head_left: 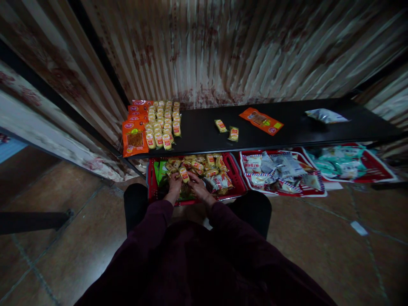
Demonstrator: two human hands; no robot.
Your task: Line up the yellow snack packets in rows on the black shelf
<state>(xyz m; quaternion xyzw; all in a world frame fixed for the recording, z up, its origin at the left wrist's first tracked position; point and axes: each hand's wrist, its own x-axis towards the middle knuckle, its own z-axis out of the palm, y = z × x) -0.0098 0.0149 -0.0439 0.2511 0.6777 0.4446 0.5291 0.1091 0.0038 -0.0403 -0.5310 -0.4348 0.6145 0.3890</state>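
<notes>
Both my hands reach into a red basket (237, 176) on the floor, full of small yellow snack packets. My left hand (175, 183) and my right hand (196, 182) meet over one yellow packet (184, 174), their fingers curled round it. Above the basket runs a low black shelf (204, 134). On its left end lie rows of the same yellow packets (162, 123) beside orange packets (135, 138). Two loose yellow packets (227, 129) lie mid-shelf.
A flat orange packet (261, 120) and a silvery bag (325, 115) lie further right on the shelf. Two more red trays (318, 191) (379, 168) of wrapped goods stand under it. Corrugated metal sheeting (223, 51) backs the shelf. A white scrap (358, 228) lies on the tiled floor.
</notes>
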